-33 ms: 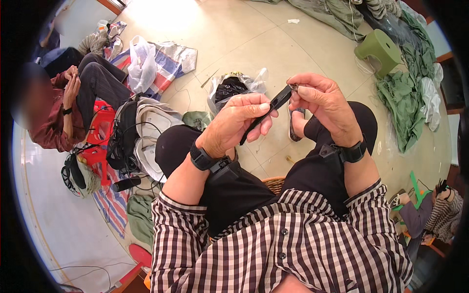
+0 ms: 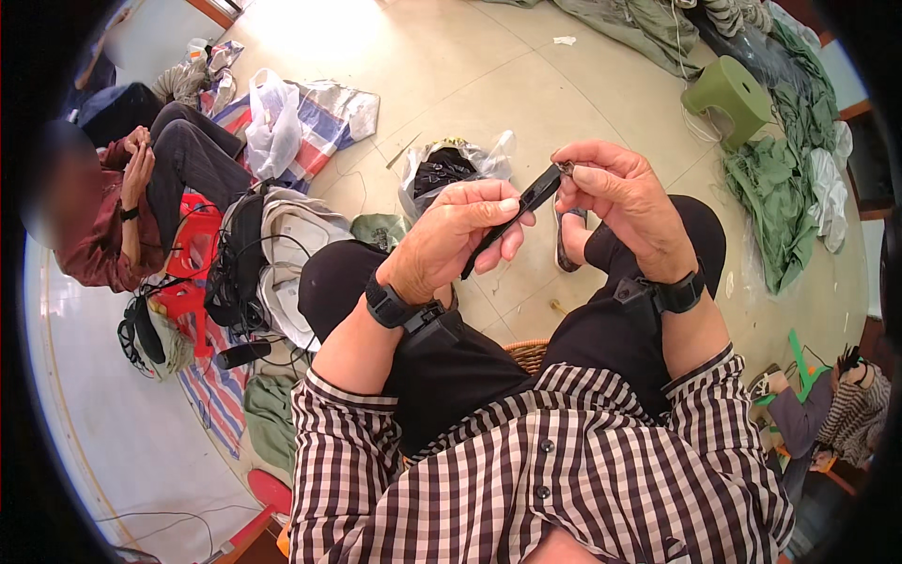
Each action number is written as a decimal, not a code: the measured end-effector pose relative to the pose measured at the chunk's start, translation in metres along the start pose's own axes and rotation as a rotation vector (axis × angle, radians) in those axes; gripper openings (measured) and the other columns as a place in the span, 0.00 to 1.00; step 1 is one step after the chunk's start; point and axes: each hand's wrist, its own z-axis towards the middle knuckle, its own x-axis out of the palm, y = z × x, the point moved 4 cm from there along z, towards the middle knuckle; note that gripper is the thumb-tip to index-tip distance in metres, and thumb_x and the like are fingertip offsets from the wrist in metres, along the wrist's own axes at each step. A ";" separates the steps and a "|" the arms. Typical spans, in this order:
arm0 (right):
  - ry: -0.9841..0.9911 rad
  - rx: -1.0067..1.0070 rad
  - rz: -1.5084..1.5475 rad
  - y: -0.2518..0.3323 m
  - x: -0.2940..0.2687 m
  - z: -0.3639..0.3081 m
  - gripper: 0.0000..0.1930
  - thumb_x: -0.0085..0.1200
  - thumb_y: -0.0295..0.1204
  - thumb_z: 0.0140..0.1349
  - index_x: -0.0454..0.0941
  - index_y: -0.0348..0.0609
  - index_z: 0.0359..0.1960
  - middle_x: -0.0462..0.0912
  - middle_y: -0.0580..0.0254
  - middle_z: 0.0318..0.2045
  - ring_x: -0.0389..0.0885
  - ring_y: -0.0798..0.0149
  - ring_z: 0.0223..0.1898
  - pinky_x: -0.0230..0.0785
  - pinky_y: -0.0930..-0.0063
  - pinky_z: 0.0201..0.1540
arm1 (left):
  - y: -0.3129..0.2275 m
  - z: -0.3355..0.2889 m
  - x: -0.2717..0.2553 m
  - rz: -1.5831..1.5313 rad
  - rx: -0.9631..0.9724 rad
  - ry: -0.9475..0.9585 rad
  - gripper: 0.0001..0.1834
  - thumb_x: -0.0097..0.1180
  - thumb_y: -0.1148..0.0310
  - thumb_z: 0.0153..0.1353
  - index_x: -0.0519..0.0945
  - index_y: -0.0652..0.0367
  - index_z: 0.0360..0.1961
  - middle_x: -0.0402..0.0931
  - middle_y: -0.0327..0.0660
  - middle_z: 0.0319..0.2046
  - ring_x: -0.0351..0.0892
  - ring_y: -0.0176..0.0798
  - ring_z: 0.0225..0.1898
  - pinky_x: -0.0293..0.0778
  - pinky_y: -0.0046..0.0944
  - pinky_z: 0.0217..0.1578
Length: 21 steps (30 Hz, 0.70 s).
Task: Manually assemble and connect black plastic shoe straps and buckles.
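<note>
Between my two hands, above the gap between my knees, a slim black strip (image 2: 539,192) slants up to the right. Its upper part looks stiff and slotted; the lower end hangs past my fingers. My left hand (image 2: 449,233) is closed around its middle, thumb on top and fingers underneath. At the upper end my right hand (image 2: 628,199) pinches a small dark piece (image 2: 566,168), metal-like, between thumb and fingertips. It touches the strip's end, though the fingers hide how the two join. Each wrist wears a black band.
Beyond my hands a plastic bag (image 2: 498,162) with black contents lies on the tiled floor. A green stool (image 2: 731,101) and green cloth (image 2: 772,202) are at the right. Bags and cables lie by a red stool (image 2: 195,235) at the left, where a person (image 2: 117,221) sits.
</note>
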 end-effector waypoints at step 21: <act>0.051 -0.028 -0.179 0.011 0.006 -0.013 0.12 0.54 0.26 0.58 0.77 0.36 0.43 0.80 0.63 0.27 0.80 0.72 0.31 0.71 0.84 0.35 | 0.005 -0.001 0.000 -0.020 -0.014 0.083 0.12 0.46 0.65 0.64 0.74 0.64 0.32 0.71 0.39 0.16 0.52 0.21 0.08 0.52 0.23 0.09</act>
